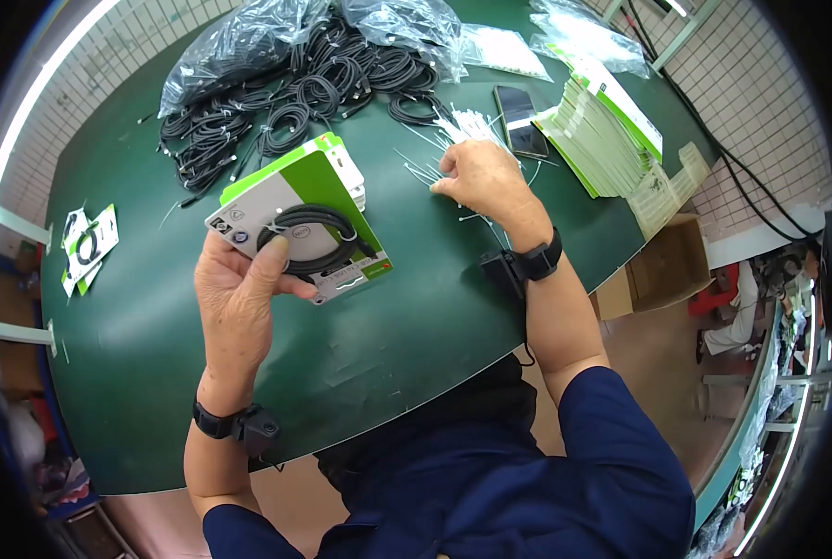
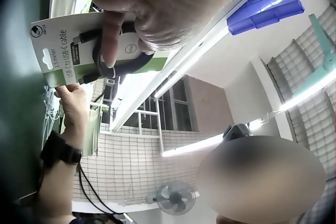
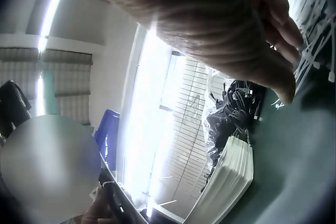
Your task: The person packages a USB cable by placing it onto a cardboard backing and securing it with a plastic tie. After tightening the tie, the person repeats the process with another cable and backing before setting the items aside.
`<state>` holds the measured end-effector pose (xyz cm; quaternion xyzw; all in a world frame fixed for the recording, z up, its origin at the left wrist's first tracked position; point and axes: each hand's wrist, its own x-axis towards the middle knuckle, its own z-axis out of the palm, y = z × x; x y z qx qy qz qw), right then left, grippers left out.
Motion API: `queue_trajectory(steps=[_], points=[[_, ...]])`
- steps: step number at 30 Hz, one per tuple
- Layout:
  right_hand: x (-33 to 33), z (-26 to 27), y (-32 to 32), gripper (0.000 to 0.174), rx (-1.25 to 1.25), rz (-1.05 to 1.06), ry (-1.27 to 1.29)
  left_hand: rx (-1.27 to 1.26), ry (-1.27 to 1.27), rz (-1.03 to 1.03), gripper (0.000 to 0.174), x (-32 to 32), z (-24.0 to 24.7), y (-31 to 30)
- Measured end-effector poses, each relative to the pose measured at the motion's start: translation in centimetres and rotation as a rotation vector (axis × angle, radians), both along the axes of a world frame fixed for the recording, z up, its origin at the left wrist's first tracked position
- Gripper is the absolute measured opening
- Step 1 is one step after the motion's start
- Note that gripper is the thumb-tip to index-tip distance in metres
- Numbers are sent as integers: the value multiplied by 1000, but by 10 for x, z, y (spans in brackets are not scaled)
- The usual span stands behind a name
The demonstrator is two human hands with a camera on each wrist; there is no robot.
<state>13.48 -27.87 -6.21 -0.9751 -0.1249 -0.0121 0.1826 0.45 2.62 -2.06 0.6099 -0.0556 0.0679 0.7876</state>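
My left hand (image 1: 239,293) grips a cable package card (image 1: 304,177), thumb across its front. The white and green card carries a coiled black USB-C cable (image 1: 327,216), with a white cable tie (image 2: 111,69) round the coil. The card's print reads "USB-C to USB-C cable" in the left wrist view. Over on the right, my right hand (image 1: 491,182) reaches down to a loose pile of white cable ties (image 1: 472,126). Its thumb and fingers are bent and spread apart at the pile's near edge, with nothing visibly gripped between them.
Behind the held card stands a stack of cards (image 1: 349,172). Black cables (image 1: 341,79) heap at the back beside plastic bags (image 1: 239,47). A phone (image 1: 521,121) and a long row of green and white cards (image 1: 598,140) lie right. Packaged cables (image 1: 90,247) lie far left.
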Motion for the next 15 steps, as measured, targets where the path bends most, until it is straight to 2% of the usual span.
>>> queue_trajectory(steps=[2, 5, 8, 12, 15], points=[[0, -3, 2, 20, -13, -9, -17, 12, 10, -30, 34, 0, -4, -3], [8, -3, 3, 17, 50, 17, 213, 25, 23, -52, 35, -2, -1, -9], [8, -9, 3, 16, 99, 52, 110, 29, 51, -72, 35, -4, 0, -13], [8, -14, 0, 15, 112, 84, 34, 124, 71, -213, 34, -8, -4, -14], [9, -20, 0, 16, 97, 89, 12, 298, 116, -255, 34, -14, 4, -13]])
